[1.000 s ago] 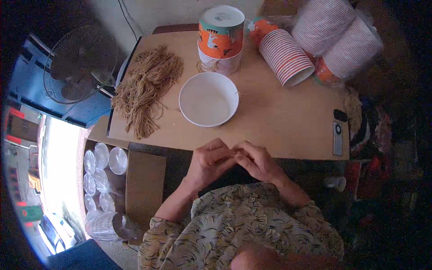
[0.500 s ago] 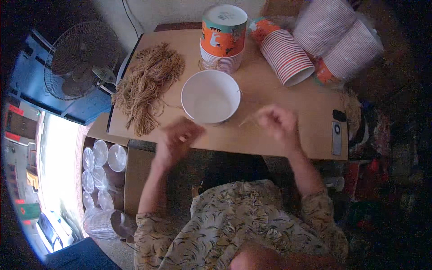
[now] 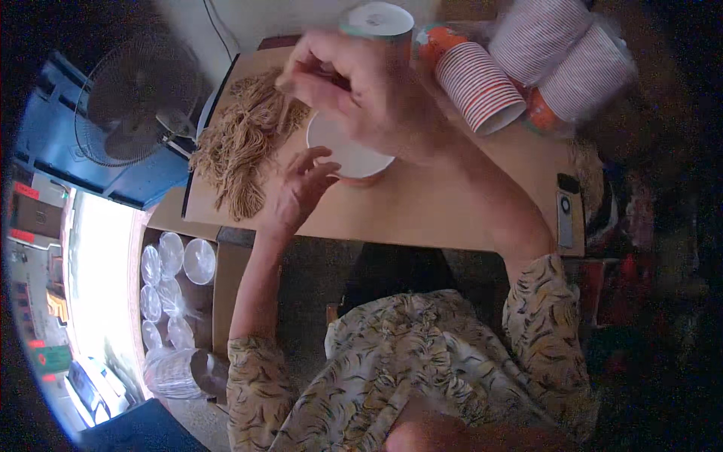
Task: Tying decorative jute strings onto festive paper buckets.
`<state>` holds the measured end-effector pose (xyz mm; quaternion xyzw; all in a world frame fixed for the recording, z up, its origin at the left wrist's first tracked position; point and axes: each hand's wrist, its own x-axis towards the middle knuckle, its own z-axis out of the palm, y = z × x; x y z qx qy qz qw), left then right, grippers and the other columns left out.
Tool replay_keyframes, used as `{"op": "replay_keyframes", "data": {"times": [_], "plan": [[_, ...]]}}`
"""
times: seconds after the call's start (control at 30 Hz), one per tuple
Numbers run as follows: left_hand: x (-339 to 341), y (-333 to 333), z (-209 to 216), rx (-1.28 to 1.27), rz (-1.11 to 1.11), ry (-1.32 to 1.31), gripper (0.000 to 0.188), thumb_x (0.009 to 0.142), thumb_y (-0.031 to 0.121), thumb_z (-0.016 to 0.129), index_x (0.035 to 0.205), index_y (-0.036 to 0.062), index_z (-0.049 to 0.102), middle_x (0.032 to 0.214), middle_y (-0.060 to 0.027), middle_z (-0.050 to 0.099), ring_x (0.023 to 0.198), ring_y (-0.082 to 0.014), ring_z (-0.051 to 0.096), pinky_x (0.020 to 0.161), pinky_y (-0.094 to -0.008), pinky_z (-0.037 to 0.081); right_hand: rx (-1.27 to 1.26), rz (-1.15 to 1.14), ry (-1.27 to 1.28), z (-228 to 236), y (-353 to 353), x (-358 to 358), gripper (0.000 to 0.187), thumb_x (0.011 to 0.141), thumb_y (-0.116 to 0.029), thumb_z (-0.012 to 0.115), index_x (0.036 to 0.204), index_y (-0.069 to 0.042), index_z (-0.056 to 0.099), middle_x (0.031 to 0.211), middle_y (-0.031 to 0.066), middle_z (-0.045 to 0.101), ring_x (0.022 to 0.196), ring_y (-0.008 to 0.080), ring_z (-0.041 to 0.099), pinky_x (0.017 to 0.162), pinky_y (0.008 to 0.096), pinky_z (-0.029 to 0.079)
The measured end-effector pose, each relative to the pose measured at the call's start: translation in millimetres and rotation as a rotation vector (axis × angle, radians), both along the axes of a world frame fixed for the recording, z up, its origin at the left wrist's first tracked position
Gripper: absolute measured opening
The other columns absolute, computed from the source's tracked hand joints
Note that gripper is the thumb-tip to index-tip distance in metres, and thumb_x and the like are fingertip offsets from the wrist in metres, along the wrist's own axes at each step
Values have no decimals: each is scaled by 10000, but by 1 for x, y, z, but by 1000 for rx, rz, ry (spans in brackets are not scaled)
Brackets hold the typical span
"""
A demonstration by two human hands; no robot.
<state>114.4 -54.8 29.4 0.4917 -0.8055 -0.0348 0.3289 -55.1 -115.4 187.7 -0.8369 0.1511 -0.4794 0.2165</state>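
Observation:
My right hand (image 3: 354, 94) is raised over the white paper tub (image 3: 354, 154) and hides much of it. Its fingertips are pinched on what looks like a thin strand of brown twine (image 3: 284, 114) that hangs down over the heap. My left hand (image 3: 294, 192) is beside the tub's near left rim, fingers curved and apart, holding nothing I can see. Whether it touches the rim I cannot tell. A loose heap of brown twine (image 3: 233, 154) lies on the left of the cardboard-topped table (image 3: 429, 222).
Behind my right hand stands an upturned printed tub (image 3: 380, 19). Stacked striped tubs (image 3: 482, 90) and wrapped stacks (image 3: 584, 75) lie at the far right. A grey remote-like device (image 3: 565, 218) sits by the right edge. A fan (image 3: 139, 98) stands left; clear tubs (image 3: 172, 252) fill a box below.
My right hand has swung up and left across the tub toward the twine heap. My left hand has moved up slightly to the tub's rim, its fingers spreading.

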Motion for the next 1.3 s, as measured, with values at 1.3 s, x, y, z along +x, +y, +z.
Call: {"op": "replay_keyframes", "data": {"times": [1.3], "plan": [[-30, 38, -29, -37, 68, 332, 96, 800, 131, 739, 880, 80, 730, 860, -60, 671, 766, -250, 652, 666, -359, 531, 548, -122, 491, -139, 36, -56, 137, 885, -98, 690, 962, 12, 665, 702, -12, 612, 663, 18, 527, 573, 221, 448]]}}
